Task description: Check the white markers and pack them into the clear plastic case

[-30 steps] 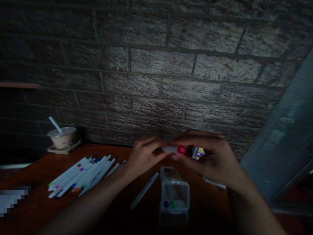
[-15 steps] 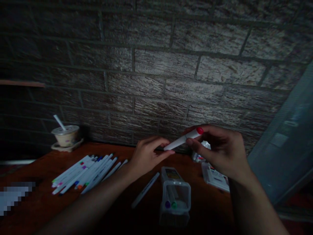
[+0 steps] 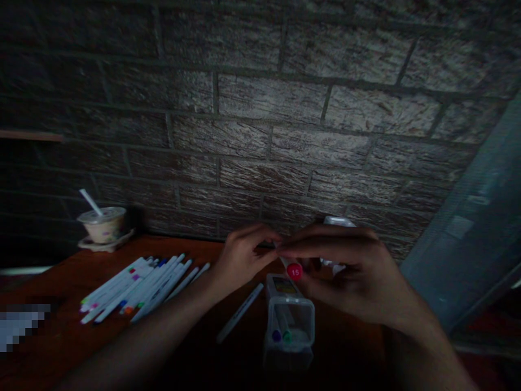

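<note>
A white marker [image 3: 294,271] with a red end numbered 15 is held between both hands above the table, its red end turned toward me. My right hand [image 3: 358,271] grips it between thumb and fingers. At its far end, the fingertips of my left hand [image 3: 242,263] pinch it; the fingers of my right hand partly hide that spot. Below the hands lies a clear plastic case [image 3: 311,326], open toward me, with a purple-ended marker [image 3: 277,335] and a green-ended marker [image 3: 287,336] inside. One loose marker [image 3: 240,313] rests left of the case.
Several white markers [image 3: 138,288] lie in a pile on the left of the brown table [image 3: 195,247]. A lidded cup with a straw [image 3: 103,225] stands on a coaster behind them. Another clear container [image 3: 339,221] shows behind my right hand. A brick wall [image 3: 260,136] rises at the back.
My right hand has turned and lowered the marker, so its red end now points at me instead of up and right. My left hand stays almost in place.
</note>
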The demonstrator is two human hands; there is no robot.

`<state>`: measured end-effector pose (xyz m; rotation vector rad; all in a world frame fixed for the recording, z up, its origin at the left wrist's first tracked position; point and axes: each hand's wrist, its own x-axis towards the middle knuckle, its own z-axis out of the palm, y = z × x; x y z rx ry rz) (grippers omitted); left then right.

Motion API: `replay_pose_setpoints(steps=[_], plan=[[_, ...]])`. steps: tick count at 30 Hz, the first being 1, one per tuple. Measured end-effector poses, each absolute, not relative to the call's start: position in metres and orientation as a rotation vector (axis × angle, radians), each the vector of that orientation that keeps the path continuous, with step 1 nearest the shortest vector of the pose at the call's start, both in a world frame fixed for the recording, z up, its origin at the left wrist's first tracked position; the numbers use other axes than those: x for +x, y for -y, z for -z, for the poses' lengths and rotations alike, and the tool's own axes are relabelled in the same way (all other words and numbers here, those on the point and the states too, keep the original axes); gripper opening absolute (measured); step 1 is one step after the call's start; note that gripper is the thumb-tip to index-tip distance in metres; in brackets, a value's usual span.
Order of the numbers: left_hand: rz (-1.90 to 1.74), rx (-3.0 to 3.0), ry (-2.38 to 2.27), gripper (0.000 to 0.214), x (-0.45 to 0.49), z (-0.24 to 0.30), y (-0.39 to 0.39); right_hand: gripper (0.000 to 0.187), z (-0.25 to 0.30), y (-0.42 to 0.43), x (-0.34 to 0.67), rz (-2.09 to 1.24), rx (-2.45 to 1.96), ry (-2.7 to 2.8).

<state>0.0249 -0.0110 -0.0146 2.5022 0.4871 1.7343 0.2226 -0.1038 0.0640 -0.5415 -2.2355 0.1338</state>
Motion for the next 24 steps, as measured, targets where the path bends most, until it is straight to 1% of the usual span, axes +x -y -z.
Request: replay_pose_setpoints(steps=[3, 8, 17, 24], plan=[[-1.746, 2.53, -0.474, 0.005, 0.0244, 0.0139, 0.0115, 0.032, -0.0643, 0.1066, 0.2215, -0.116, -0.538, 2.241], [-1.751, 2.548, -0.438, 0.004, 0.0235, 0.0118, 0.0135, 0.031, -0.0656, 0.1113, 0.2194, -0.092, -0.534, 2.232], [-1.697, 2.552, -0.45, 0.009, 0.0224, 0.008, 0.0181, 0.03, -0.0662, 0.1134, 0.2198, -0.077, -0.534, 2.244], [-1.694, 2.557, -0.453, 0.007, 0.0227, 0.0095, 0.0175, 0.027, -0.066, 0.1135, 0.2201, -0.076, -0.545, 2.24]])
